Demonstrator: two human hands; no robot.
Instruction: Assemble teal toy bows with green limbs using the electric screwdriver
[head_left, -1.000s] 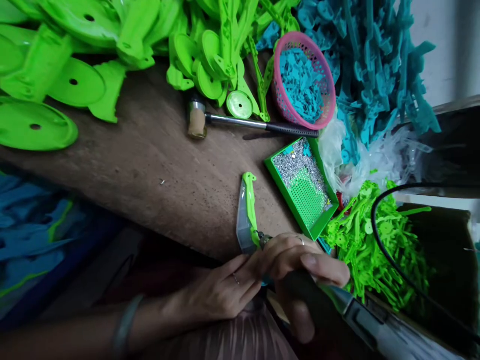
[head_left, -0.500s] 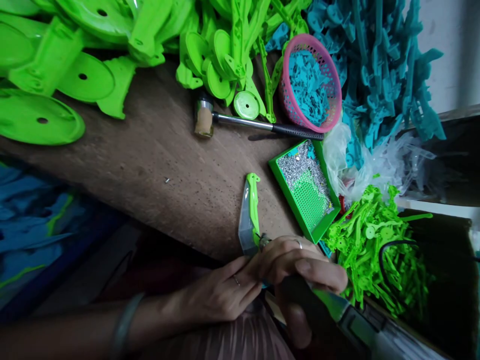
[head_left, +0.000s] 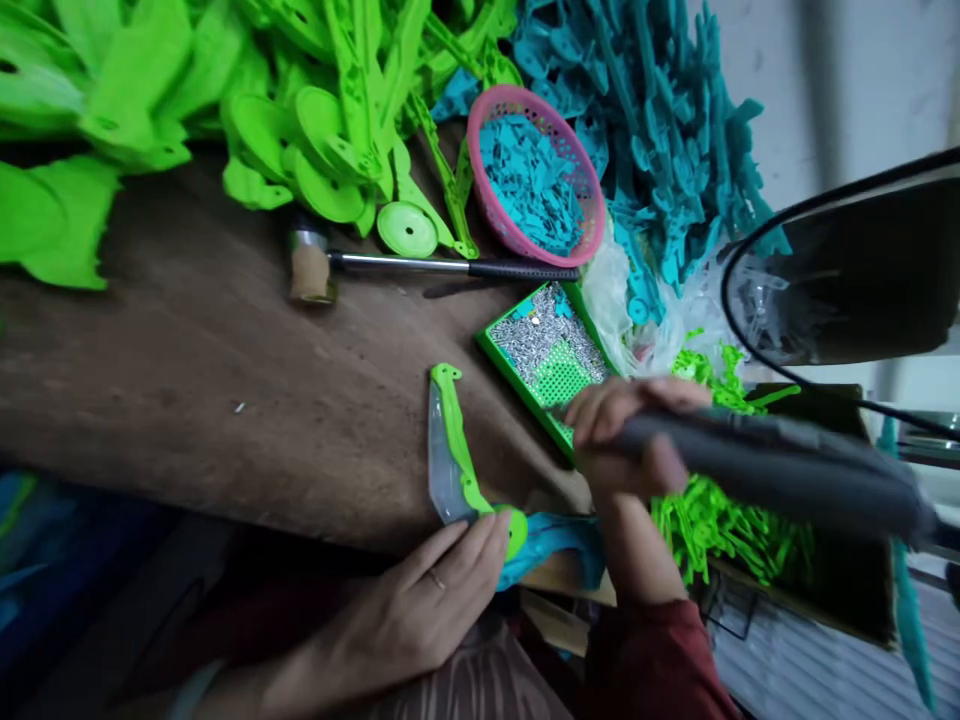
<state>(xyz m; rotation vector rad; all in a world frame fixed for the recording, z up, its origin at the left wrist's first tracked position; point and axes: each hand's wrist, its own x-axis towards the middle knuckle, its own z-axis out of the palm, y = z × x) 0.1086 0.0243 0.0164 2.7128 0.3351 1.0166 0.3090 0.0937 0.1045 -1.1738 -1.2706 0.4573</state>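
Note:
My right hand (head_left: 626, 430) is wrapped round a dark corded electric screwdriver (head_left: 765, 470), lifted over the near edge of the green tray; its tip points left and is blurred. Near the table's front edge, my left hand (head_left: 442, 590) presses its fingers on the rounded green end of a plastic part. This plastic part (head_left: 460, 435) has a bright green strip, a clear blade-like piece along its left side and a blue handle-like piece (head_left: 551, 540) to the right. Small silver screws (head_left: 517, 345) lie heaped in the green tray (head_left: 517, 385).
A mallet (head_left: 405, 264) lies beyond the part. Behind it stand a pink basket (head_left: 592, 240) of small blue pieces, piles of green parts (head_left: 322, 150) and blue parts (head_left: 660, 150). Thin green strips (head_left: 705, 520) fill a box at right. A black cable (head_left: 731, 280) loops at right.
My right hand has lifted the electric screwdriver off the part and moved up and right towards the tray. My left hand stays on the part, whose green end and blue piece now show. The view has shifted.

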